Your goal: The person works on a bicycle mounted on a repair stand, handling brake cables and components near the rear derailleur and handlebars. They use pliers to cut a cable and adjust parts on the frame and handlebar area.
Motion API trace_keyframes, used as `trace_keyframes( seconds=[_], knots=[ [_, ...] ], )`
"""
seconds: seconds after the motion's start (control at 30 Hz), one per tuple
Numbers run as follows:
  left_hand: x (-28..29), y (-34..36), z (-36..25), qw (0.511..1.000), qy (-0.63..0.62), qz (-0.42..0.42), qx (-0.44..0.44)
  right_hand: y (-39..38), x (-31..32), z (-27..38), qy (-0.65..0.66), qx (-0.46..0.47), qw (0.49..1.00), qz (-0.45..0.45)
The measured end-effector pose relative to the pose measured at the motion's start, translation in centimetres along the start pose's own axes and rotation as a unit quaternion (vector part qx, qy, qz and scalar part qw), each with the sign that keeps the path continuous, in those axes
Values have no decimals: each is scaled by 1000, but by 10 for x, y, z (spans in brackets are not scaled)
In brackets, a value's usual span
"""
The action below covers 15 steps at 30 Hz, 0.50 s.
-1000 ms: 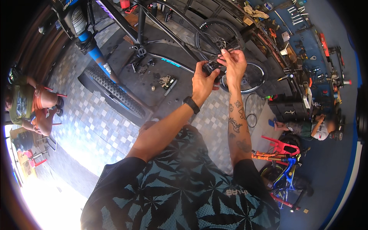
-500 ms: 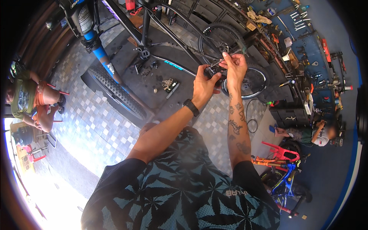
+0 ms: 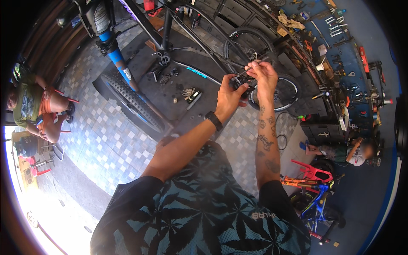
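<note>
A black bike frame (image 3: pixel 193 38) with a blue-banded fork (image 3: pixel 117 57) stands in front of me. At its rear end my left hand (image 3: pixel 229 94) is closed around a dark mechanical part (image 3: pixel 242 80) that looks like a rear derailleur, though the fingers cover much of it. Just to the right and a little higher, my right hand (image 3: pixel 264 77) pinches a thin dark rod or cable end between thumb and fingers. It reaches toward the part in my left hand; its tip is too small to make out.
Loose parts and a small tool set (image 3: pixel 191 95) lie on the dark mat (image 3: pixel 170 95). Two wheels, one being this wheel (image 3: pixel 280 91), lean by the drawers (image 3: pixel 229 23). Tools hang on the blue wall (image 3: pixel 352 46). People sit at left (image 3: pixel 36 102) and right (image 3: pixel 340 151), near a blue bike (image 3: pixel 316 204).
My view has shifted slightly, so the bike sits a little lower and to the right. My right hand's fingers have closed in nearer to the part held by my left hand.
</note>
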State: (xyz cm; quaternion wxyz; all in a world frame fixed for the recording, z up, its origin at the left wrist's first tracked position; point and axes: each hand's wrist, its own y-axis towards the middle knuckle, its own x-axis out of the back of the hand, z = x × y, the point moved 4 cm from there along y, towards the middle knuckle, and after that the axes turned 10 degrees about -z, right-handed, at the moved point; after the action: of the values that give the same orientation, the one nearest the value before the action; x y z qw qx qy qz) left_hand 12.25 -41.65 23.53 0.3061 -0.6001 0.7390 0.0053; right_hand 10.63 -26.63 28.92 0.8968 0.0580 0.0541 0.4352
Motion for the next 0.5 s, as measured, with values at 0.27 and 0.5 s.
trace_keyframes(
  seconds=[0.27,0.5],
  knots=[
    [3,3,10,993,-97,38,62,-11,2,5,20,-38,999,8],
    [4,5,12,999,-38,-22,5,-21,-5,-11,45,-44,996,-68]
  ],
)
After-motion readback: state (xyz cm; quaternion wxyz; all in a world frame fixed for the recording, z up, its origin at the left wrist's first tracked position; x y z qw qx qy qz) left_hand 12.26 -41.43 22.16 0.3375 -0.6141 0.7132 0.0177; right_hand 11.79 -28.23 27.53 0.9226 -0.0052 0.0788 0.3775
